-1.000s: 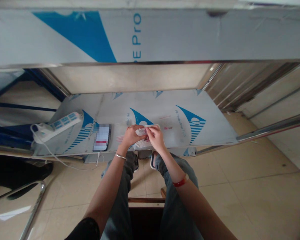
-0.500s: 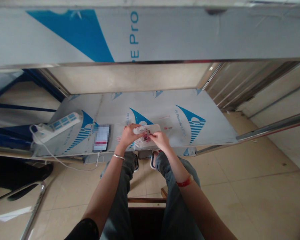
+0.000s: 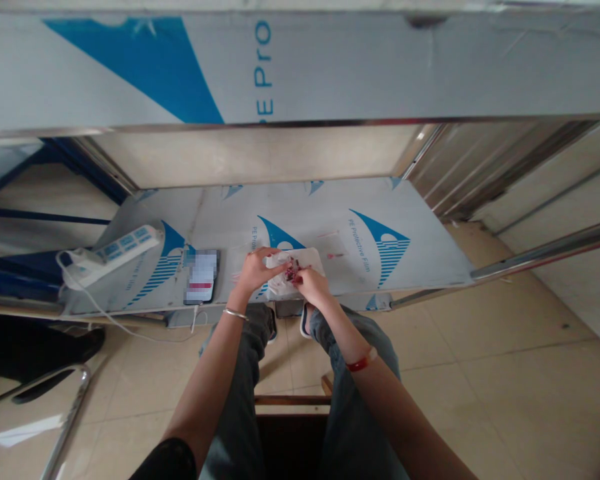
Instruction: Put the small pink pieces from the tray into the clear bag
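My left hand [image 3: 255,270] pinches the left side of a crinkled clear plastic bag [image 3: 278,259], thumb pointing right. Small dark red pieces [image 3: 291,268] lie in a cluster at the bag, between my two hands; their kind is too small to tell. From the right, my right hand [image 3: 312,285] reaches in with fingers closed at the edge of the cluster, and whatever they grip is hidden. Beneath lies a white tray-like piece [image 3: 310,256], partly covered by the bag and my hands.
Right of the tray lies a small clear packet [image 3: 335,255] with a reddish bit. A phone [image 3: 201,277] on a cable and a white power strip [image 3: 113,255] rest on the film-covered shelf [image 3: 420,247]. A higher film-covered ledge [image 3: 380,73] spans the top.
My right hand has shifted slightly left and down, closer in on the red cluster. My left hand keeps its pinch on the bag.
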{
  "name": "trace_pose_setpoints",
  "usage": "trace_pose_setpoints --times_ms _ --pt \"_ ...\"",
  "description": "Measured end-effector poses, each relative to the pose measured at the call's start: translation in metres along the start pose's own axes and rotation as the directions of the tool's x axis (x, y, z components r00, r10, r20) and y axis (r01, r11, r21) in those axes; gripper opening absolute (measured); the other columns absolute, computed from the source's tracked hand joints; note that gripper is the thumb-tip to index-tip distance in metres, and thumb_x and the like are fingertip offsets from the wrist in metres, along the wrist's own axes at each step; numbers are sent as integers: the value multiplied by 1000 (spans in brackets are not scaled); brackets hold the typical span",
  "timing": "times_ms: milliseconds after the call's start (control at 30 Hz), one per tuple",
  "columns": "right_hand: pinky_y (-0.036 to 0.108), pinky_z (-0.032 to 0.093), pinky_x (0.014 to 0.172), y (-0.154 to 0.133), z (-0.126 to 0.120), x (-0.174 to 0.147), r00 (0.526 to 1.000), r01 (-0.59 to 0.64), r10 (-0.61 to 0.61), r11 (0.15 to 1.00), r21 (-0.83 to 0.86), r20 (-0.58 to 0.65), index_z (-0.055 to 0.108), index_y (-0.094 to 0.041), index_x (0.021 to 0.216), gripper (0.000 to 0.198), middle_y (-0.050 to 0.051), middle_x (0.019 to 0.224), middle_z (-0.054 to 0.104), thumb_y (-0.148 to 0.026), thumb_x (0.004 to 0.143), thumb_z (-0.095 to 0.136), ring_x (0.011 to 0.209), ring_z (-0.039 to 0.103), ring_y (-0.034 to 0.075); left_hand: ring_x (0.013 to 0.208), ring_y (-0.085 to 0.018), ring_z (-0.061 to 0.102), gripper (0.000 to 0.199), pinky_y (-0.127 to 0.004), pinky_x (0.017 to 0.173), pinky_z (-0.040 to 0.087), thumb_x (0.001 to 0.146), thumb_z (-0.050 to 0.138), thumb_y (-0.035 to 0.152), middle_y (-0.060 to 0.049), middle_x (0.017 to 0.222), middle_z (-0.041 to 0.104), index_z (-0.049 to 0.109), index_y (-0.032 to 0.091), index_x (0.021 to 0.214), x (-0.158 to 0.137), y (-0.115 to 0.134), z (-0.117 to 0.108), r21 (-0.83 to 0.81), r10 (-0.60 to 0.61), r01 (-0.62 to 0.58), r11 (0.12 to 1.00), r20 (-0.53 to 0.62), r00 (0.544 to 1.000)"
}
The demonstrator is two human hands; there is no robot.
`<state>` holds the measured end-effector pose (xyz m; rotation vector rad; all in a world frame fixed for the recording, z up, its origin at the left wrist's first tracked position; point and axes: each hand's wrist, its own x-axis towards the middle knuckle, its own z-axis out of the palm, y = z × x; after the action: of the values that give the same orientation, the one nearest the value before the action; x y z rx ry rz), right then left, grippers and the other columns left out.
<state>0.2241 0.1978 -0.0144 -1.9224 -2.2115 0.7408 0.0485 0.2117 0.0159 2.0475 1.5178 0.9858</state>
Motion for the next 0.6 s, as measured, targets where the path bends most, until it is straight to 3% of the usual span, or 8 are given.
trace_pose_setpoints --times_ms 300,467,600 --pt "25 43 70 -2 -7 -2 999 6 -3 997 75 -49 72 -19 87 18 8 97 69 -30 84 59 87 64 20 88 -21 65 38 -32 81 50 76 67 51 -7 95 71 70 18 95 -1 -1 -4 -33 -70 71 997 17 997" --pt "26 44 69 1 -10 3 971 80 -36 981 178 -235 71 -18 88 16 7 95 67 -28 84 59 81 63 18 90 -21 65 38 -33 83 50 71 72 49 -6 97 71 68 19 95 -2 -7 -1 -57 -75 81 995 92 993" --pt "27 47 70 1 -11 9 876 231 -66 927 296 -478 69 -18 88 15 6 92 66 -28 84 59 78 60 16 91 -22 65 38 -34 84 50 69 74 45 -8 99 71 68 18 95 -2 -8 0 -91 -85 98 991 137 987"
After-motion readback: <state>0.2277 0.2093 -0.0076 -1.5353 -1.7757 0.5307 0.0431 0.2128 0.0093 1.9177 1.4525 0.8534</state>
